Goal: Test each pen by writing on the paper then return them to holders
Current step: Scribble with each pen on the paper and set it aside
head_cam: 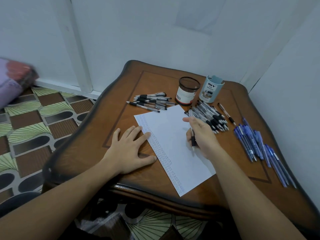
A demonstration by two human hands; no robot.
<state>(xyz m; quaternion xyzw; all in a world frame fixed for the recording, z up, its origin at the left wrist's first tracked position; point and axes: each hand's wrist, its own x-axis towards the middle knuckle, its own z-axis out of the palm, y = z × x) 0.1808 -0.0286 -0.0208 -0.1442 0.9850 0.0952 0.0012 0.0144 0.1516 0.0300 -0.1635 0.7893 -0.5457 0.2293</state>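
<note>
The right hand [202, 137] curls round a clear pen with a black grip [193, 140], its tip down on the white sheet of paper [171, 135]. The left hand [129, 149] lies flat, fingers spread wide, fingertips on the paper's edge. Past the right hand stand a black mesh cup [187, 90] and a pale blue cup [210, 91]. Dark blue pens [256, 142] lie right of that hand.

bench [155, 78]: dark brown wood, varnished and glossy, light glinting along its front edge
paper [171, 135]: thin white sheet, matt and smooth
mesh holder [187, 91]: dark wire mesh, seemingly metal, with a white paper label
blue holder [210, 91]: pale blue, smooth, plastic-looking, slight sheen
black-grip pens [150, 101]: clear glossy plastic barrels, matt black grips
held pen [193, 139]: clear plastic, black grip
blue pens [251, 141]: smooth translucent blue plastic
wall [155, 32]: matt paint
</note>
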